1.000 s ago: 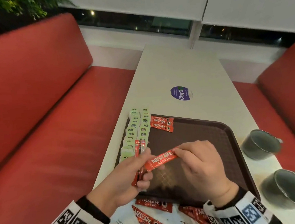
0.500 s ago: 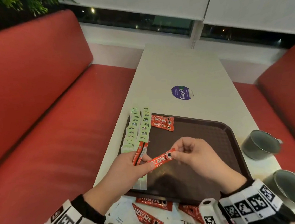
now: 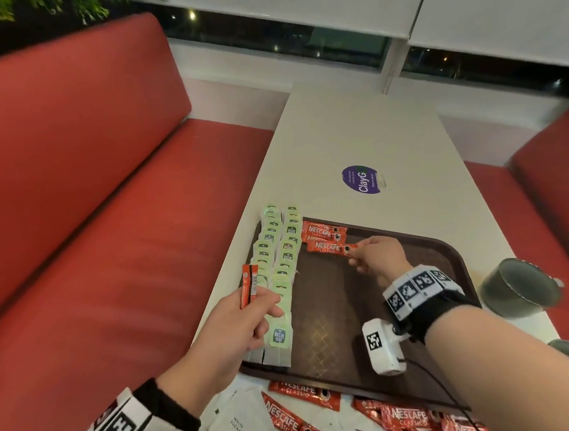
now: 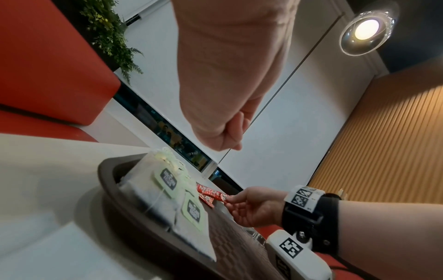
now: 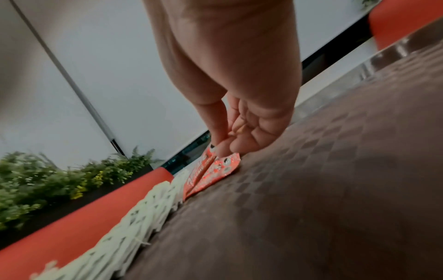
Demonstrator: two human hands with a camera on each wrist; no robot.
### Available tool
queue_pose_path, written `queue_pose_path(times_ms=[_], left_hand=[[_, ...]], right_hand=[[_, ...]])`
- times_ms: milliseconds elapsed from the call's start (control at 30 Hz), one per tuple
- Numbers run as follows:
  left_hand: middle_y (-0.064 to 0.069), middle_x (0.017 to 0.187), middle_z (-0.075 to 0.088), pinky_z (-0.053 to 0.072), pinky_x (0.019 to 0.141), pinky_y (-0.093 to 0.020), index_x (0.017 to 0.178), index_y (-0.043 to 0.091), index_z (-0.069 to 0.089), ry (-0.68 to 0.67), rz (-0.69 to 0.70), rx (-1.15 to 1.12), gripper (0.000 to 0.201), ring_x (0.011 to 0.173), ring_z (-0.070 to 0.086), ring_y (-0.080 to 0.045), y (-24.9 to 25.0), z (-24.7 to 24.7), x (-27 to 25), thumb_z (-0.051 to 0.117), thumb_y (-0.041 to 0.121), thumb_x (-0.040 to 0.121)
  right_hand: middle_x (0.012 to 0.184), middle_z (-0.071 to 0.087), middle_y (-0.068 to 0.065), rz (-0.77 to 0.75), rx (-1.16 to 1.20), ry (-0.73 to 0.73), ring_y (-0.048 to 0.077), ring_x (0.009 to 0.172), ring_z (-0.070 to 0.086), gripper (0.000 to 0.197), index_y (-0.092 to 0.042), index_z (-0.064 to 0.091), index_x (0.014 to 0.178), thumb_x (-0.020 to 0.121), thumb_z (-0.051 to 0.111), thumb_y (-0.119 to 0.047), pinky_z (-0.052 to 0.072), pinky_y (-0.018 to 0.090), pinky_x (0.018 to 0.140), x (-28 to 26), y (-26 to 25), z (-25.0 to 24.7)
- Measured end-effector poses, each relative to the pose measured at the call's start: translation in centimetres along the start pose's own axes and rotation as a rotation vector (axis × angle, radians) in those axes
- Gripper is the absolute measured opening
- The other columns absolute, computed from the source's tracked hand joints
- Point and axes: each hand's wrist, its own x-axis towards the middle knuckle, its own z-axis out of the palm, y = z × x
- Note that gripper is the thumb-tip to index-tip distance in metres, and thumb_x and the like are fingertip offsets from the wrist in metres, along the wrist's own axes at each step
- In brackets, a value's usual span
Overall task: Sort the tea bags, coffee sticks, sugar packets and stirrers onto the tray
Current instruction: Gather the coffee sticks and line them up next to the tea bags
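Forward now, right hand (image 3: 374, 255) pinches coffee stick (image 3: 330, 246) onto tray (image 3: 451, 255).

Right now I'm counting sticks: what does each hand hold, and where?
Right hand pinches a coffee stick by its near end; left hand grips two sticks by their lower ends.
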Motion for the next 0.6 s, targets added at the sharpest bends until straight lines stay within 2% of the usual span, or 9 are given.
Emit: queue_pose_path(times_ms=[100, 200, 267, 367, 467, 533, 600], left_hand=[[0.008, 0.051, 0.053, 0.029, 0.040, -0.016, 0.092, 0.002, 0.058, 0.020, -0.003, -0.003, 0.013, 0.045, 0.035, -0.006, -0.4, -0.5, 0.2, 0.055, 0.014, 0.094], [0.007, 0.054, 0.054, 0.029, 0.041, -0.016, 0.092, 0.002, 0.058, 0.028, -0.007, -0.020, 0.012, 0.046, 0.036, -0.007, -0.6, -0.7, 0.3, 0.056, 0.014, 0.093], [0.008, 0.054, 0.054, 0.029, 0.042, -0.017, 0.091, 0.003, 0.058, 0.026, -0.010, -0.025, 0.012, 0.047, 0.036, -0.007, -0.7, -0.7, 0.3, 0.056, 0.014, 0.093], [0.009, 0.051, 0.055, 0.028, 0.042, -0.017, 0.091, 0.002, 0.058, 0.016, -0.015, -0.026, 0.012, 0.047, 0.035, -0.007, -0.7, -0.6, 0.2, 0.056, 0.014, 0.093], [0.008, 0.052, 0.055, 0.028, 0.042, -0.017, 0.094, 0.001, 0.058, 0.021, -0.024, -0.029, 0.014, 0.046, 0.035, -0.006, -0.8, -0.7, 0.2, 0.056, 0.014, 0.093], [0.005, 0.057, 0.057, 0.028, 0.042, -0.017, 0.096, -0.001, 0.059, 0.034, -0.028, -0.039, 0.016, 0.047, 0.036, -0.006, -0.9, -0.7, 0.3, 0.057, 0.015, 0.093], [0.005, 0.058, 0.057, 0.029, 0.042, -0.017, 0.098, -0.002, 0.059, 0.036, -0.030, -0.040, 0.018, 0.047, 0.037, -0.006, -0.9, -0.8, 0.3, 0.057, 0.015, 0.093]], right_hand=[[0.077, 0.064, 0.009, -0.001, -0.190, 0.013, 0.016, 0.062, 0.058, 0.016, -0.011, 0.057, 0.075, 0.086, 0.066, -0.006, 0.043, 0.025, 0.054, 1.3, -0.2, 0.8], [0.082, 0.062, 0.008, -0.039, -0.384, -0.016, 0.020, 0.076, 0.057, 0.011, -0.014, 0.060, 0.076, 0.083, 0.068, -0.014, 0.052, 0.033, 0.072, 2.4, -0.4, 0.9], [0.087, 0.061, 0.007, -0.059, -0.423, -0.034, 0.020, 0.080, 0.056, 0.005, -0.012, 0.066, 0.084, 0.081, 0.067, -0.016, 0.053, 0.036, 0.082, 2.8, -0.4, 1.0], [0.087, 0.061, 0.006, -0.075, -0.450, -0.012, 0.019, 0.081, 0.056, 0.023, -0.005, 0.070, 0.100, 0.080, 0.067, -0.015, 0.053, 0.038, 0.086, 3.3, -0.4, 1.3], [0.089, 0.064, 0.007, -0.101, -0.480, 0.002, 0.019, 0.081, 0.056, 0.025, -0.005, 0.070, 0.103, 0.081, 0.065, -0.016, 0.054, 0.037, 0.087, 3.6, -0.4, 1.7], [0.098, 0.069, 0.011, -0.109, -0.519, 0.015, 0.020, 0.084, 0.058, 0.024, -0.006, 0.070, 0.104, 0.083, 0.064, -0.017, 0.054, 0.037, 0.089, 3.8, -0.5, 1.9], [0.107, 0.069, 0.012, -0.110, -0.591, 0.037, 0.023, 0.096, 0.063, 0.025, -0.006, 0.069, 0.106, 0.086, 0.066, -0.021, 0.050, 0.038, 0.094, 3.9, -0.7, 2.2]])
